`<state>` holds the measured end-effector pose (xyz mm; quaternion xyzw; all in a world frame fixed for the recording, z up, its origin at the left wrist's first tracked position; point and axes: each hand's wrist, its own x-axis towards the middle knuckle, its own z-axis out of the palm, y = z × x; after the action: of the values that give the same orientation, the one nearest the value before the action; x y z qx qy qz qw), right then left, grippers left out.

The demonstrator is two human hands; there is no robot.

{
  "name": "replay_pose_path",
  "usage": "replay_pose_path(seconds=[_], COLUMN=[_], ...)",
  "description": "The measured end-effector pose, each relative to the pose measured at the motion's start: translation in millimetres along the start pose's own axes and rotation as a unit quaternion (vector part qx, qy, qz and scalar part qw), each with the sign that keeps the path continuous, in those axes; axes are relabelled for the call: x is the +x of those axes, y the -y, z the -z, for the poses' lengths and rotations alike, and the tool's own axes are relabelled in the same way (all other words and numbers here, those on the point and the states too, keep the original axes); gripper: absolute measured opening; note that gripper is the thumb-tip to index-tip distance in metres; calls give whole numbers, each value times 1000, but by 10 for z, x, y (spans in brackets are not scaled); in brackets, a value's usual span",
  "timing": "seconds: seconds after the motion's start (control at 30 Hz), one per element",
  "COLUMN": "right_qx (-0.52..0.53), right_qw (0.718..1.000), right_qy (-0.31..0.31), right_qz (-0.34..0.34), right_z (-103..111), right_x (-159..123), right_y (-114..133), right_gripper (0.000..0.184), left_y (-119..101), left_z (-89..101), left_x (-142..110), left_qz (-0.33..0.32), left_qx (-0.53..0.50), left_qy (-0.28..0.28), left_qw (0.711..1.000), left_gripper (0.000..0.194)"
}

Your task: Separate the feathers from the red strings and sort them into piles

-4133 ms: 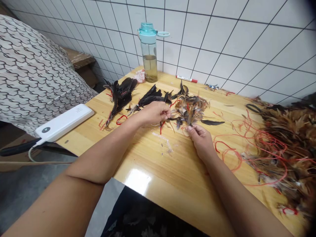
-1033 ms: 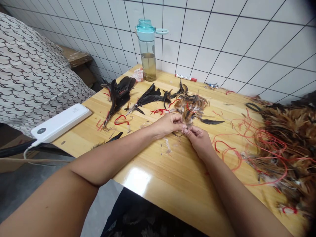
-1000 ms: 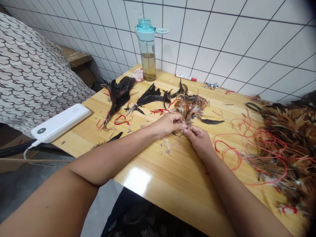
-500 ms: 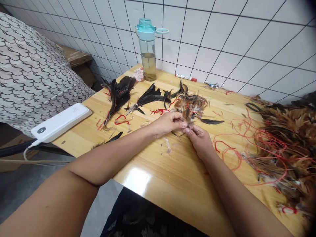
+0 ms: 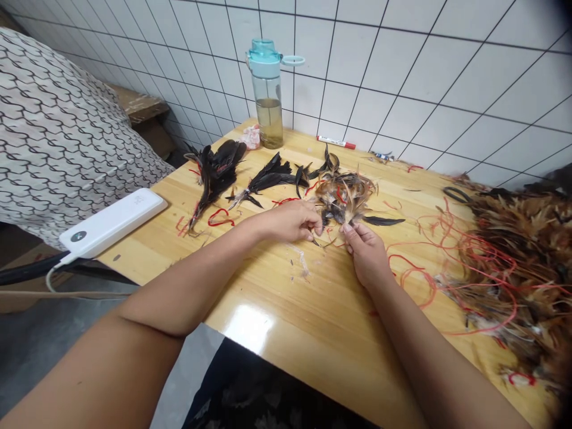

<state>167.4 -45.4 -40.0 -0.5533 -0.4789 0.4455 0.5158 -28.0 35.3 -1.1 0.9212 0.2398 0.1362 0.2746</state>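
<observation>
My right hand (image 5: 367,250) pinches the base of a brown feather (image 5: 354,208) between thumb and forefinger, just in front of a small pile of brown feathers (image 5: 324,189). To the left of it, my left hand (image 5: 292,220) hovers low over the wooden table with its fingers curled and drawn together. What its fingertips hold, if anything, is too small to make out. One dark feather (image 5: 383,221) lies beside the pile, right of the pinched one. Behind my left hand rest a bundle of black feathers (image 5: 272,173) and a larger black bundle (image 5: 218,167).
A large heap of brown feathers (image 5: 527,244) with tangled red string (image 5: 487,256) covers the right side of the table (image 5: 286,333). A water bottle (image 5: 269,101) and a red marker (image 5: 336,142) stand and lie near the tiled wall. A white power bank (image 5: 114,219) sits at the left edge.
My hands, which met at the fingertips, are now apart. My left hand has moved left, while my right hand stays near the pile. A dark feather by my left forearm no longer shows.
</observation>
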Motion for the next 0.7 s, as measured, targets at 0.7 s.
replay_pose_path(seconds=[0.7], right_qx=[-152], right_qw=[987], right_qy=[-1], right_qz=[46], right_z=[-40], right_x=[-19], right_y=[-15], right_gripper=[27], left_y=[-235], left_z=[-89], left_x=[18], left_qz=[-21], left_qx=[76], left_qy=[-52], left_qw=[996], left_gripper=[16])
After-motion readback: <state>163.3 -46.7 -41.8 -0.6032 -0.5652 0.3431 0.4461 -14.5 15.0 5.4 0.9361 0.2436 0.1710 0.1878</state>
